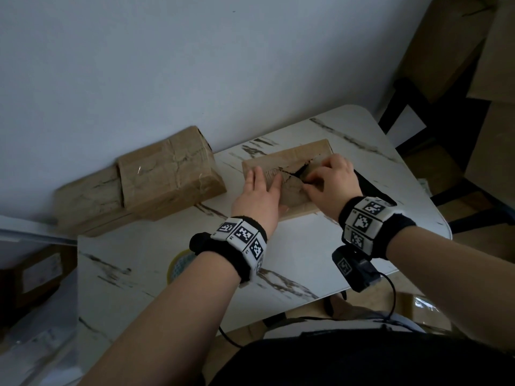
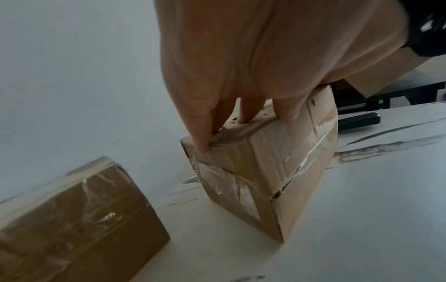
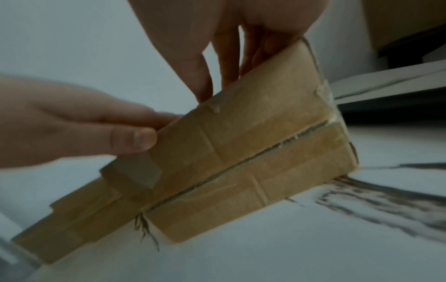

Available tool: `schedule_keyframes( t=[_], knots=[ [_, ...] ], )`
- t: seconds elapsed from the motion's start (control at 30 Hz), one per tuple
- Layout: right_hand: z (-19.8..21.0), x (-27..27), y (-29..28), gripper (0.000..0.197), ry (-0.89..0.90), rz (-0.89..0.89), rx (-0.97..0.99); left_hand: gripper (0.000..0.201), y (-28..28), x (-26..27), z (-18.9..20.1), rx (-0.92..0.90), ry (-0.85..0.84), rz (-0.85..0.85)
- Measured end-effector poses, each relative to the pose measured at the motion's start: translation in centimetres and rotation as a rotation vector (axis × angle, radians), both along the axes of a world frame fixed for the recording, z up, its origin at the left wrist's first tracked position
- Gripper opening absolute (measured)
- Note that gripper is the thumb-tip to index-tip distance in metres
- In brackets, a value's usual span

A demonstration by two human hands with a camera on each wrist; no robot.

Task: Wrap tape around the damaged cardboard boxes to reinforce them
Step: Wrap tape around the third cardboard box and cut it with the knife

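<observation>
A damaged cardboard box with a dark jagged tear in its top lies on the marble-patterned table. My left hand lies flat on the box's left part, fingers straight and pressing down; in the left wrist view its fingertips bear on the box's upper edge. My right hand is curled at the tear and pinches the torn cardboard flap there. The right wrist view has those fingers reaching over the box, with my left hand beside it. A tape roll lies half hidden under my left wrist.
Two tape-wrapped boxes sit against the wall at the table's left. A black flat object lies just right of the damaged box. Stacked cardboard and a dark frame stand beyond the table's right edge.
</observation>
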State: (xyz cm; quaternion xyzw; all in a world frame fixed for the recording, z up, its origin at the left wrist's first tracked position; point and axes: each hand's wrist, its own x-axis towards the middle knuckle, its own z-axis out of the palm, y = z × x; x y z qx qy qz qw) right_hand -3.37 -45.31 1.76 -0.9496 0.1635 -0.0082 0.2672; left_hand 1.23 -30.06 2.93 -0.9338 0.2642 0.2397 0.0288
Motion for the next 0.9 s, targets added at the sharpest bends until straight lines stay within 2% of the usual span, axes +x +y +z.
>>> schedule_keyframes(
  t=[0.1,0.23,0.37,0.47,0.7,0.9],
  knots=[
    [1.1,0.5,-0.7,0.028,0.178,0.119,-0.021,0.068,-0.1,0.1,0.0,0.018,-0.002,-0.007],
    [2.5,2.1,-0.6,0.033,0.438,0.256,-0.165,0.067,-0.3,0.2,0.0,0.052,0.004,-0.003],
    [3.1,3.1,-1.0,0.028,0.524,0.309,-0.165,0.067,-0.3,0.2,-0.1,0.076,-0.003,-0.008],
    [2.8,3.1,-1.5,0.024,0.484,0.315,-0.132,0.067,-0.2,0.2,-0.2,0.057,-0.008,-0.015],
    [1.9,2.4,-1.7,0.007,0.318,0.197,-0.005,0.067,-0.1,0.2,-0.4,0.030,-0.016,-0.028],
    [0.3,1.1,-1.5,0.014,0.116,0.085,0.123,0.067,0.0,0.1,-0.2,0.013,-0.016,-0.032]
  ],
)
